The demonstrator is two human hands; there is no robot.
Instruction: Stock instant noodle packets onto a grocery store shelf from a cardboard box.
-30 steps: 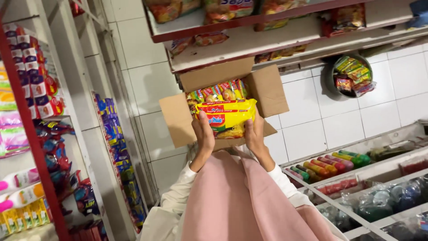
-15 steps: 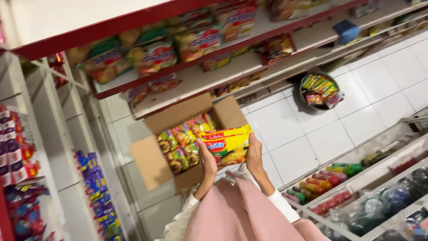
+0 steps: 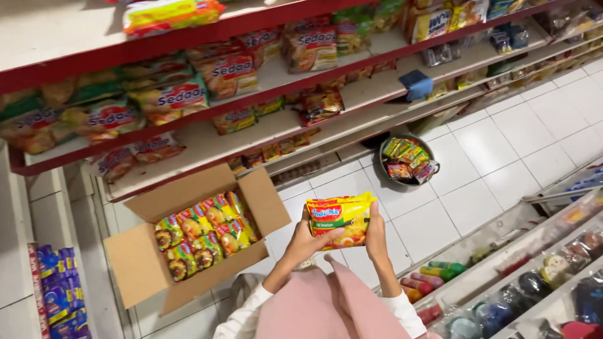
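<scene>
Here we are in a shop aisle, looking down from the head camera. The left hand (image 3: 306, 242) and the right hand (image 3: 375, 233) together clasp a small stack of yellow noodle packets (image 3: 340, 218), fingers curled around both ends, thumbs on the front. The stack is held up in the air, above the white tiled floor (image 3: 502, 150), just right of an open cardboard box (image 3: 188, 235) that sits on the floor with its flaps spread.

Inside the box, rows of green and yellow packets (image 3: 204, 232) are packed on edge, and it looks nearly full, so by my reckoning little has come out of it. Above, the red-edged shelves (image 3: 264, 135) carry scattered noodle bags (image 3: 169, 100) with plenty of bare board between them, particularly on the lower tier. That suggests the stocking is at an early stage: one handful is in the air, not on a shelf, and most of the carton is left to go.

Off to the right a round dark basket (image 3: 384, 171) of packets stands on the floor, and bottles (image 3: 440, 270) line the opposite rack
</scene>
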